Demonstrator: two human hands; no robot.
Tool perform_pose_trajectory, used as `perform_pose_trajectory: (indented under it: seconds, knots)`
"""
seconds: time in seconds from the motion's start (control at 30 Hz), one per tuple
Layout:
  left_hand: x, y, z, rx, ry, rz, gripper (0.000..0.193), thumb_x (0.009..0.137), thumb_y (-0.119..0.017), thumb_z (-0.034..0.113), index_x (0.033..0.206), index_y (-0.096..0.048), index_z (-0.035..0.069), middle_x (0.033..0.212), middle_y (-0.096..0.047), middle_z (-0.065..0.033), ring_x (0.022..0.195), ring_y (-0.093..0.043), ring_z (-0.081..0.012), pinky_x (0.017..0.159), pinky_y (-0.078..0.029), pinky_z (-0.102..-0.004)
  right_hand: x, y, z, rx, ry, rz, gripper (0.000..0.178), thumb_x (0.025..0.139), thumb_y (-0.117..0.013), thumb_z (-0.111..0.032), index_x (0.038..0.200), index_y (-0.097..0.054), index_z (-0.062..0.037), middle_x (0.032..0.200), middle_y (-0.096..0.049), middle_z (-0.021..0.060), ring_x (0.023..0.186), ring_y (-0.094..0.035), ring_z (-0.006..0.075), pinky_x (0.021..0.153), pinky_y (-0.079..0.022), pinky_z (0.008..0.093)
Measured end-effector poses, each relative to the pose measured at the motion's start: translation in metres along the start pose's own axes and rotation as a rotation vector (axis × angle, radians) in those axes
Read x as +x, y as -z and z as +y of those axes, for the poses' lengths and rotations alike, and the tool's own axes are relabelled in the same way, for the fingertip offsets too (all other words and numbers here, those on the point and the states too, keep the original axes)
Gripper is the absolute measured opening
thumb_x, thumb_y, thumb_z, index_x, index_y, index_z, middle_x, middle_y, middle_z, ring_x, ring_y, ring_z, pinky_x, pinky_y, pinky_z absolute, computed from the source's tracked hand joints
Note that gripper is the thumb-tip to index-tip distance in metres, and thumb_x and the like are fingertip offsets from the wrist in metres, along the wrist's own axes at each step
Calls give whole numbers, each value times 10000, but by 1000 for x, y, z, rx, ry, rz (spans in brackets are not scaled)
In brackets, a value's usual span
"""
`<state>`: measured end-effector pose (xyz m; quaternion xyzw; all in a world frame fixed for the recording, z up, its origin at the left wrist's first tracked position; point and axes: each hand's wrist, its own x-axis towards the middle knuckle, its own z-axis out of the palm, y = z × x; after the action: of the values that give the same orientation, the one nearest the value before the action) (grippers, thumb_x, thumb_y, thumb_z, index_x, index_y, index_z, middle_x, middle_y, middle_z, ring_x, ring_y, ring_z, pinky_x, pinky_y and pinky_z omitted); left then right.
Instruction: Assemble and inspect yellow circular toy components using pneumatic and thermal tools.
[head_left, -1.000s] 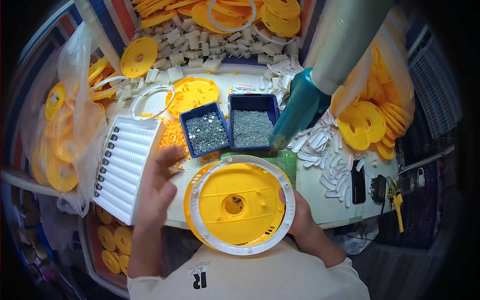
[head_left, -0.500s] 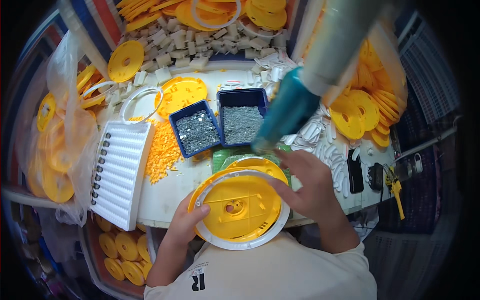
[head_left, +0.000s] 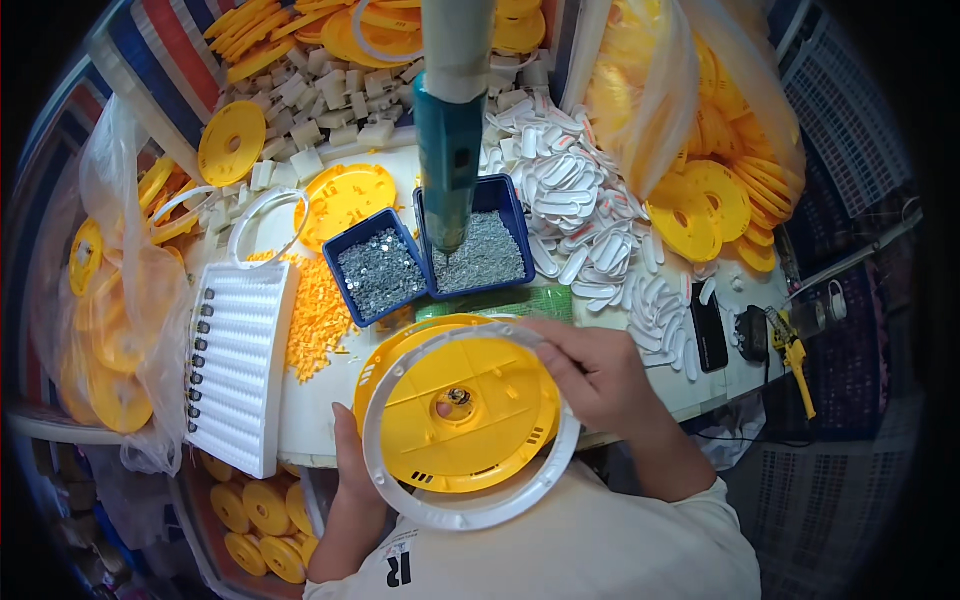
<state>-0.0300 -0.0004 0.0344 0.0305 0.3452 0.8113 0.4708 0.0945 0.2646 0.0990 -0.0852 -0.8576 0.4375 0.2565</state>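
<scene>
A yellow plastic disc (head_left: 485,375) with a ribbed inner face tilts toward me, above the table's front edge. My left hand (head_left: 358,465) supports it from the left, thumb up at the rim and the other fingers mostly hidden underneath. A fingertip shows through the centre hole, beside a small dark coiled piece (head_left: 459,397). Around the disc lies a white ring (head_left: 455,517), shifted toward my body. My right hand (head_left: 600,375) grips the ring's upper right edge between thumb and fingers. Another yellow rim (head_left: 385,350) shows behind the ring.
A teal electric screwdriver (head_left: 447,150) hangs over a blue bin (head_left: 515,205) of small metal parts; a second blue bin (head_left: 338,245) stands beside it. White clips (head_left: 575,190), orange bits (head_left: 315,315), a white ribbed tray (head_left: 240,350) and a phone (head_left: 709,330) surround the work.
The screwdriver has swung left, away from my right hand, and hangs over the bin. My right hand has come onto the ring. The ring sits lower against the disc.
</scene>
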Motion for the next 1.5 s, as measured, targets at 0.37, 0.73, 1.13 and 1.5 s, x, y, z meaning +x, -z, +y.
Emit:
perform_pose_trajectory:
  seconds: [0.37, 0.73, 1.13, 1.5]
  knots:
    - [6, 4, -2, 328, -153, -108, 987, 1023, -282, 786, 1622, -291, 1, 1615, -433, -185, 1464, -465, -311, 1211, -395, -468, -1, -8, -1, -341, 102, 4, 278, 940, -732, -95, 1211, -772, -50, 654, -645, 128, 534, -628, 260, 515, -483, 367]
    - [-3, -28, 16, 585, -161, -44, 1028, 871, -696, 608, 1570, -343, -58, 1533, -500, -191, 1460, -460, -291, 1201, -377, -420, -12, -12, 23, -154, -126, -63, 173, 1003, -671, -182, 1066, -752, -43, 654, -621, 128, 542, -595, 248, 534, -466, 379]
    - [29, -4, 21, 805, -602, 239, 400, 1135, -472, 276, 1251, -639, -68, 1114, -694, -80, 1001, -616, -105, 891, -484, -267, -21, -14, 8, 465, -308, -356, 350, 960, -754, -246, 1182, -662, 8, 869, -715, 36, 729, -622, 82, 649, -506, 275]
    - [38, -31, 1, 459, -691, 299, 478, 1151, -431, 347, 1402, -524, -49, 1346, -632, -122, 1217, -616, -180, 1059, -474, -326, -17, -33, -22, 737, -569, -482, 705, 904, -831, -139, 1505, -477, -37, 1400, -634, 89, 1294, -604, 171, 1121, -470, 377]
